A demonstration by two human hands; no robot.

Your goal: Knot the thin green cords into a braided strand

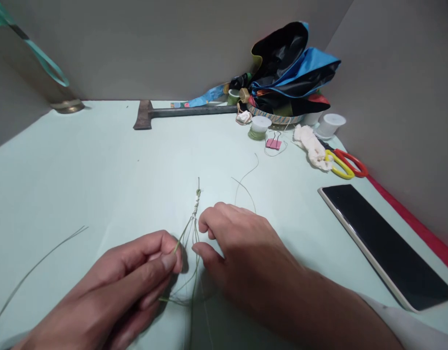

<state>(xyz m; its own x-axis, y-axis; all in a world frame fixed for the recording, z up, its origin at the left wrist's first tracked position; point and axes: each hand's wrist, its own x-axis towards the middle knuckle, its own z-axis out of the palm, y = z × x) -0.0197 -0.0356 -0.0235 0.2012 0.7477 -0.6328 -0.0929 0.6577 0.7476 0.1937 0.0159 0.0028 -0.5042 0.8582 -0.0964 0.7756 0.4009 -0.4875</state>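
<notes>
My left hand (125,282) is closed, with thumb and forefinger pinching green cords (183,236). These run up to a short twisted or braided piece of green and white cord (196,203), which lies on the pale table with a knot near its far end. To the right, my right hand (242,243) hovers palm down, its thumb and forefinger apart beside the base of the braid. No cord is plainly held there; its other fingers are mostly hidden. Loose green strands and thin white threads trail down between my hands.
An axe (187,112) lies along the back, near a blue-and-black cloth bag (300,73). Farther right are a spool of green cord (258,129), a pink binder clip (273,143), crumpled white cloth (311,148), scissors (344,163) and a phone (384,243).
</notes>
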